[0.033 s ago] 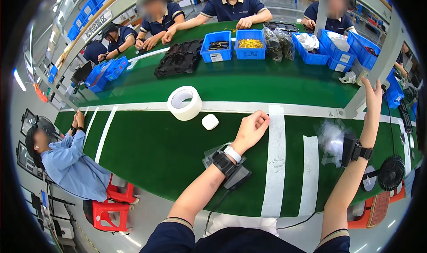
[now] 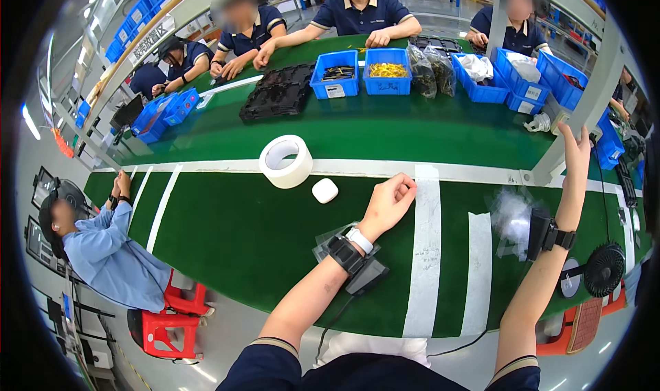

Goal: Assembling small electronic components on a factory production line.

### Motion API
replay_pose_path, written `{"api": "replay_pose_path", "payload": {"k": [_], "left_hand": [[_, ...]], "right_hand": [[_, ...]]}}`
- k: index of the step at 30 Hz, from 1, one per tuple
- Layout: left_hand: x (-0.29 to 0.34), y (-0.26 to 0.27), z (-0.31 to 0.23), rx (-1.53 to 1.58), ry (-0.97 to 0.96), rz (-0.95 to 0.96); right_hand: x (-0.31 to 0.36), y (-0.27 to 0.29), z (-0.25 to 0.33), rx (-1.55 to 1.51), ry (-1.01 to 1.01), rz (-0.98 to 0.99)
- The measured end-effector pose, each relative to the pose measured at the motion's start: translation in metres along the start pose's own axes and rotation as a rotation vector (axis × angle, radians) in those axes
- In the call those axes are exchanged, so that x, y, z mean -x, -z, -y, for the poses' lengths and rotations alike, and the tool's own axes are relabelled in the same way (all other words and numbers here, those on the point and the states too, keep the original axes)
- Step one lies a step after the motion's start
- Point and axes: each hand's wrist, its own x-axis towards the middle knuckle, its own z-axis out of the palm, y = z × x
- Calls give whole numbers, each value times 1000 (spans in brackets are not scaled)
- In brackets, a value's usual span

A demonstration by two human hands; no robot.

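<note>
My left hand rests on the green tabletop with its fingers curled in, and nothing shows in them. It lies just left of a long white tape strip. A white watch band and a black strapped device circle that wrist. To its left sit a small white rounded case and a roll of white tape standing on the table. My right hand reaches up beside the white frame post, fingers stretched out and holding nothing; whether it touches the post I cannot tell. Another black device is strapped to the right wrist.
Beyond the white divider stand blue bins, a black tray stack and bagged parts. Several co-workers sit along the far side. A black fan stands at right. A person in blue sits at left by red stools.
</note>
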Motion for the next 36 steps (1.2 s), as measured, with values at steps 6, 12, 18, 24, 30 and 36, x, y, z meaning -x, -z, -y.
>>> {"api": "replay_pose_path", "payload": {"k": [6,12,18,24,30,36], "left_hand": [[1,3,-4,-13,7,16],[0,2,-4,-5,14,25],[-1,4,-2,-36,-15,1],[-2,-7,-6,5,-21,9],[2,-2,-6,-26,-13,-18],[5,1,-3,-20,13,-22]], "right_hand": [[-2,0,-5,13,-43,-19],[-7,1,-8,55,-54,-35],[-10,-4,-12,63,-85,-50],[-9,18,-9,46,-79,20],[-9,10,-20,-12,-79,18],[-16,-5,-51,172,96,-99]]}}
